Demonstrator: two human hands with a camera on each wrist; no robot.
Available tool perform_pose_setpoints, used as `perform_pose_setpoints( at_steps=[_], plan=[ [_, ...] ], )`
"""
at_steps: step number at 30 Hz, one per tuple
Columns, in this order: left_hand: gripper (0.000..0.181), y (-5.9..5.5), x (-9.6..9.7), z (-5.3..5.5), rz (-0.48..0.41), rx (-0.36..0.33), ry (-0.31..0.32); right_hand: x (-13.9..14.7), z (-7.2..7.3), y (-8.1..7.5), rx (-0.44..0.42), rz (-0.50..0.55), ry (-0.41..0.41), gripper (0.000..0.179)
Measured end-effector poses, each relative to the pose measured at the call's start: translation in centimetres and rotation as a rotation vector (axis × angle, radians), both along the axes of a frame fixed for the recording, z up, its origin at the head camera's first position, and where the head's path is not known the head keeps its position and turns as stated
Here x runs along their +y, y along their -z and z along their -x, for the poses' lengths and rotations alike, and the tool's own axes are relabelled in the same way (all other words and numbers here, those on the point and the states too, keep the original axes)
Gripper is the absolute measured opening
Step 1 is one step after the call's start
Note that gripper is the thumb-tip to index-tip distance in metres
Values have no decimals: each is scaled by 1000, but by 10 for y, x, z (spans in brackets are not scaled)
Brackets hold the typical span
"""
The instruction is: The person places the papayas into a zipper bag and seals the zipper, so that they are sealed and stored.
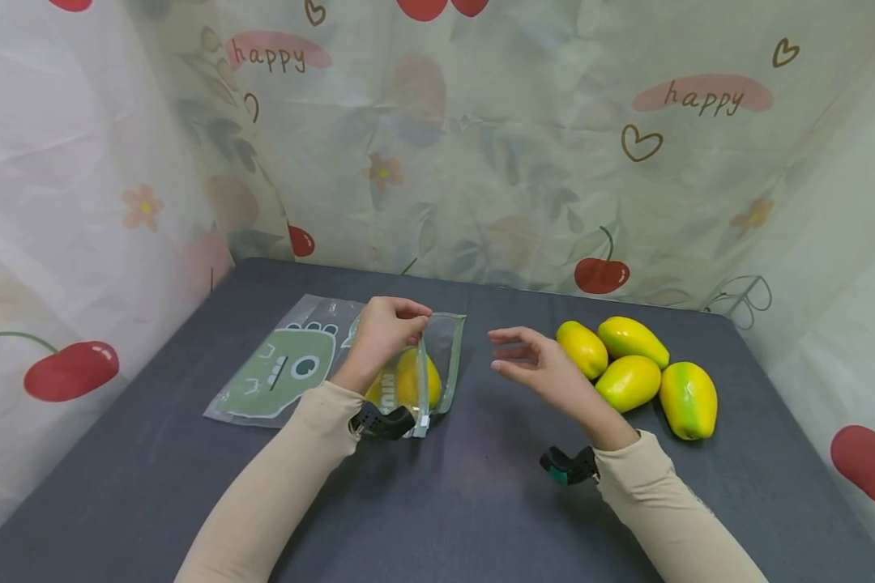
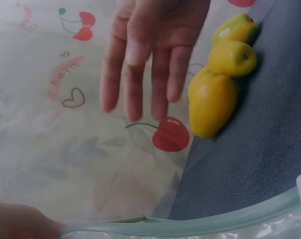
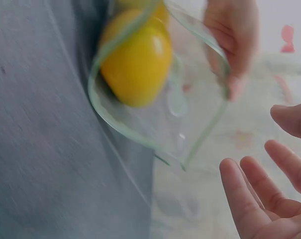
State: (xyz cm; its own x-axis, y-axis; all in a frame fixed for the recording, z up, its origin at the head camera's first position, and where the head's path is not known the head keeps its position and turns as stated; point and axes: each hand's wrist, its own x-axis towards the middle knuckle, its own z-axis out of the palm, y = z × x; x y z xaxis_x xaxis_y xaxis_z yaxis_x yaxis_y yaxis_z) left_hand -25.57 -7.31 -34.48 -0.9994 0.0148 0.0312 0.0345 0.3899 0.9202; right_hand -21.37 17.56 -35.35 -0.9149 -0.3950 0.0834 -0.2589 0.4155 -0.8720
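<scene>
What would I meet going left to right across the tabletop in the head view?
Clear bag's green printed face → left hand → bag mouth's right-hand green edge → right hand → four loose yellow fruits.

Slider-Zip Bag [image 1: 273, 376]: Mouth Open

The clear bag, printed with a green cartoon creature, lies with its mouth facing right. The left hand [image 1: 388, 332] pinches the mouth's rim. At least two yellow mangoes [image 3: 138, 59] sit inside, near the opening. Four loose mangoes [image 1: 629, 384], one green-streaked, lie clustered at right, beyond the right hand [image 1: 547, 368], which is spread and holds nothing.
</scene>
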Motion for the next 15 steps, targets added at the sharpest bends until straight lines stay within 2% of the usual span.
perform_pose_setpoints(
  at_steps=[11, 15],
  plan=[
    [16, 0, 0, -1, 1, 4, -1, 50, -2, -29, 120, 36, 148, 47],
    [17, 1, -1, -1, -3, -9, -2, 70, -6, -35, 185, 46, 210, 45]
  ],
)
